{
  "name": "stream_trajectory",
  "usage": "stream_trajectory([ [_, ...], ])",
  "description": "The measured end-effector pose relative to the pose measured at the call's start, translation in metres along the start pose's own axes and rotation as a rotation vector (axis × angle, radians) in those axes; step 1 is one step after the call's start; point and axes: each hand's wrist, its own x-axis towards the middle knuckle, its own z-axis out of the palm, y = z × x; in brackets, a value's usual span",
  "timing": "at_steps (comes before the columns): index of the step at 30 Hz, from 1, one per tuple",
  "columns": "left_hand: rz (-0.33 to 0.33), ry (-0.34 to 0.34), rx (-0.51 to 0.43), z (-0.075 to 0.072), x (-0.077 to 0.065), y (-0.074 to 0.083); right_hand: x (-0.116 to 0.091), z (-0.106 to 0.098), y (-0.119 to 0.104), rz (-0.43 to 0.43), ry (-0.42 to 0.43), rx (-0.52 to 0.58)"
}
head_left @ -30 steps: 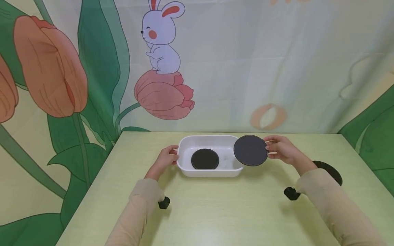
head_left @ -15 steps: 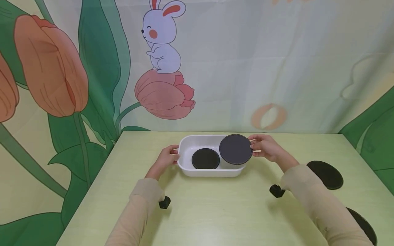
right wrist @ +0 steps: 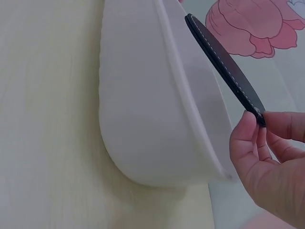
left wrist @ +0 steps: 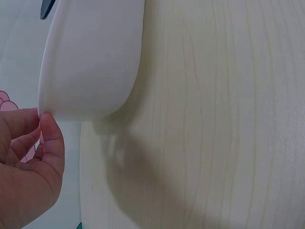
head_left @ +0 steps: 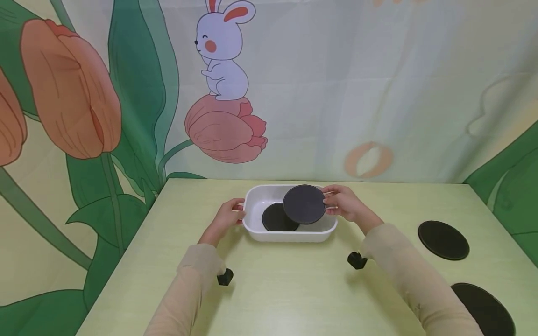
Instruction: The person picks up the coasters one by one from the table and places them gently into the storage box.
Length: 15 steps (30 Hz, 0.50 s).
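Observation:
A white basin [head_left: 290, 237] with rounded corners stands on the table near its back edge. My left hand [head_left: 226, 218] pinches its left rim between thumb and fingers, as the left wrist view shows up close. Pinched at its right edge by my right hand [head_left: 347, 204] is a round black coaster [head_left: 304, 204]. White stitching runs along this coaster's edge [right wrist: 228, 71] in the right wrist view, where it is tilted above the basin's rim. Inside the basin lies a second black coaster [head_left: 275, 218], partly hidden behind the held one and the front wall.
Two more black coasters lie on the table at the right: one farther back [head_left: 443, 240], and a front coaster [head_left: 483, 308] partly covered by the right sleeve [head_left: 403, 266]. Behind the pale table [head_left: 286, 289] hangs a printed cloth [head_left: 302, 93] with a rabbit and tulips.
My right hand has carried its coaster leftward from beside the basin's right end to over its middle, uncovering the coasters at the right. The left hand keeps its place on the rim.

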Motion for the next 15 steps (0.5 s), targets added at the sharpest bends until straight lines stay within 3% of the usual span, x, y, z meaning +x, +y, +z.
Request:
stream_trajectory([
  [10,0.014,0.004,0.008,0.000,-0.001,-0.001,0.007,0.033,0.003,0.040,0.042,-0.012],
  [15,0.036,-0.002,-0.002,-0.001,-0.001,-0.001,0.034,0.035,0.027,0.042,0.072,-0.017],
])
